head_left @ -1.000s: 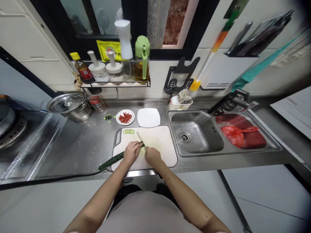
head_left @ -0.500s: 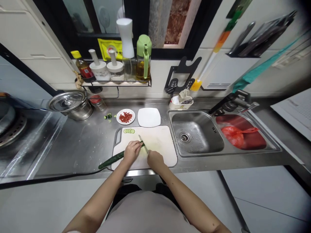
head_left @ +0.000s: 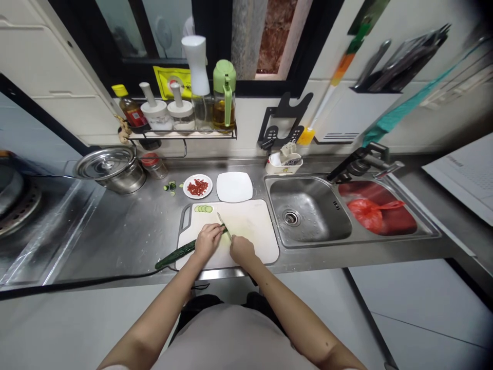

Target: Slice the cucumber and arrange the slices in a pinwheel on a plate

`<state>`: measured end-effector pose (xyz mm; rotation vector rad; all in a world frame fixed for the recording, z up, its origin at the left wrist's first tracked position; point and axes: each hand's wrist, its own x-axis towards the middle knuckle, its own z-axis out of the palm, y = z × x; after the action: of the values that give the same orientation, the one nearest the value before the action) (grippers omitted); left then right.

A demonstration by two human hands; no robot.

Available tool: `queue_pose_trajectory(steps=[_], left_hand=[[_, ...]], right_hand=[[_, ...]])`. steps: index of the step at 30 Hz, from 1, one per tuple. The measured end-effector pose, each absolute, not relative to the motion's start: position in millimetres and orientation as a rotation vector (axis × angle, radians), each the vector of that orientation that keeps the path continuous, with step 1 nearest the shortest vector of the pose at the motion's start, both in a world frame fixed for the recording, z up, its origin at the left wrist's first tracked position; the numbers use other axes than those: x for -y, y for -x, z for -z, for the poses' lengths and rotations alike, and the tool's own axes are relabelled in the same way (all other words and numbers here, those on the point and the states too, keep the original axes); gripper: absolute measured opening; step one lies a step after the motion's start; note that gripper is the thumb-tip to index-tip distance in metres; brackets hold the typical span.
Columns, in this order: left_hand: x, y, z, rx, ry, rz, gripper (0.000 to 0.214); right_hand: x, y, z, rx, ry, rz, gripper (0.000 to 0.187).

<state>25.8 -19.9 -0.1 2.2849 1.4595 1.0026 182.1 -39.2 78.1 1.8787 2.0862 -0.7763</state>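
A long dark green cucumber (head_left: 177, 254) lies slantwise over the white cutting board (head_left: 258, 221), its near left end past the board's edge. My left hand (head_left: 208, 239) is closed round it close to the far right end. In my right hand (head_left: 242, 250) is a knife (head_left: 224, 225), its handle hidden in my fist. The blade stands at the cucumber's cut end, just beside my left fingertips; whether it touches the flesh I cannot tell. Several pale green cucumber slices (head_left: 203, 208) lie overlapped in a row at the board's upper left.
Behind the board stand a plate of chopped red pieces (head_left: 197, 186), a white square plate (head_left: 234, 187) and cucumber scraps (head_left: 172, 186). A steel pot (head_left: 115, 172) is at left. The sink (head_left: 308, 210) adjoins the board's right, with a red bag (head_left: 370, 215) in its second basin.
The view has shifted slightly. My right hand and the knife have moved a little closer to my left hand. The cucumber and slices look the same.
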Motion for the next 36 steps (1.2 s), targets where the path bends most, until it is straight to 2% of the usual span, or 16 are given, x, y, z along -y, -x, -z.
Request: queue_pose_trajectory(steps=[36], left_hand=[[21,-27,2,-1.473,-2.266,-0.997,0.022]], right_hand=[[28,-177,-70,-2.079,-1.933,0.808,0.034]])
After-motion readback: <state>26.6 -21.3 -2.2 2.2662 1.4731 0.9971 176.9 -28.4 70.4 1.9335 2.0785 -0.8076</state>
